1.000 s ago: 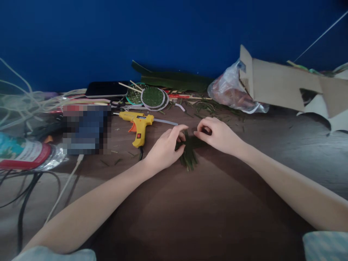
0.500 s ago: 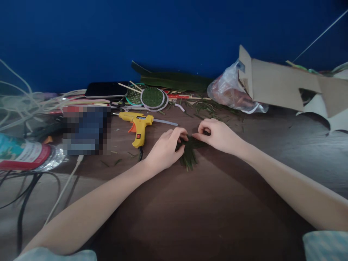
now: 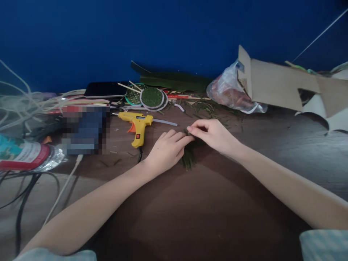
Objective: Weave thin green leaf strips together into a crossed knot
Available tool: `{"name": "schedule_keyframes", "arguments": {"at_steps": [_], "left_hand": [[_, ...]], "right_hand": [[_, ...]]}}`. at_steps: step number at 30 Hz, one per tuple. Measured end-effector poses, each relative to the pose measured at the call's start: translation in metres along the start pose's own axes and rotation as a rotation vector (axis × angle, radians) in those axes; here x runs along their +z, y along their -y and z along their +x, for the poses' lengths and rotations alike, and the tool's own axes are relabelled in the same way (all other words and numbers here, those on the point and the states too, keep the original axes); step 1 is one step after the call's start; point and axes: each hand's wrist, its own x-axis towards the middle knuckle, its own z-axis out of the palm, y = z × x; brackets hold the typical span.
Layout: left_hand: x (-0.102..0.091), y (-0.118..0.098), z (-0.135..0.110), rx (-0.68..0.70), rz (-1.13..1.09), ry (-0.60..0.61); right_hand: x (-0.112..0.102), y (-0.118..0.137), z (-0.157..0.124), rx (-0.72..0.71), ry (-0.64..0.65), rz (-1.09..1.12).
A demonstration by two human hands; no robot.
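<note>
A small bundle of dark green leaf strips (image 3: 188,159) lies on the brown table (image 3: 206,210) in the middle of the view. My left hand (image 3: 165,150) rests flat on its left part, fingers stretched out and pressing the strips down. My right hand (image 3: 214,135) comes in from the right and pinches the end of a strip between thumb and forefinger, right at my left fingertips. Most of the bundle is hidden under both hands.
A yellow glue gun (image 3: 138,125) lies left of my hands, its cable running toward me. Behind are round green woven discs (image 3: 152,97), a dark phone (image 3: 106,89), long leaves (image 3: 174,80), a plastic bag (image 3: 231,92) and cardboard (image 3: 280,85). Cords and a bottle (image 3: 24,154) crowd the left.
My left fingers have flattened onto the leaf strips. My right hand has slid left over the bundle, and its fingers have gone from curled to a pinch on a strip end.
</note>
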Motion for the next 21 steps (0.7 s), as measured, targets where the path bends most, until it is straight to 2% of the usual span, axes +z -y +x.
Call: {"name": "schedule_keyframes", "arguments": {"at_steps": [6, 10, 13, 21], "left_hand": [[0.003, 0.002, 0.0, -0.066, -0.133, -0.035], [0.003, 0.003, 0.0, -0.08, -0.166, -0.051], [0.002, 0.002, 0.001, -0.115, -0.181, -0.053], [0.003, 0.0, 0.001, -0.2, -0.303, -0.1]], "right_hand": [[-0.002, -0.005, 0.001, -0.034, 0.047, 0.101], [-0.003, -0.013, 0.001, -0.086, 0.0, -0.108], [-0.003, -0.016, 0.001, -0.165, 0.028, -0.244], [0.001, -0.017, -0.001, -0.172, 0.081, -0.35]]}}
